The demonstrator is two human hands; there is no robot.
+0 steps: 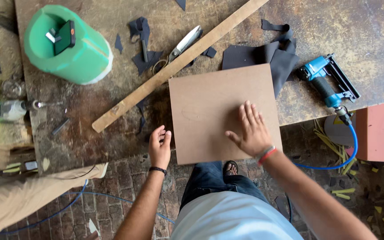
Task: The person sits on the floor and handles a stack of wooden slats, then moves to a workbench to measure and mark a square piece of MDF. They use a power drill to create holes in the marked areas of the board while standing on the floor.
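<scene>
Your right hand (250, 131) lies flat, fingers spread, on the square brown fibreboard panel (221, 111) overhanging the worn desk (90, 115); your left hand (159, 146), open, touches its edge. Uneven pressure could tip it off.

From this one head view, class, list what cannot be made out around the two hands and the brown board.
- Black fabric: partly under the brown board.
- Scissors: partly behind the wooden strip.
- Board under the right hand: covered.
- Left hand fingers: touching the board's edge or not, unclear.
</scene>
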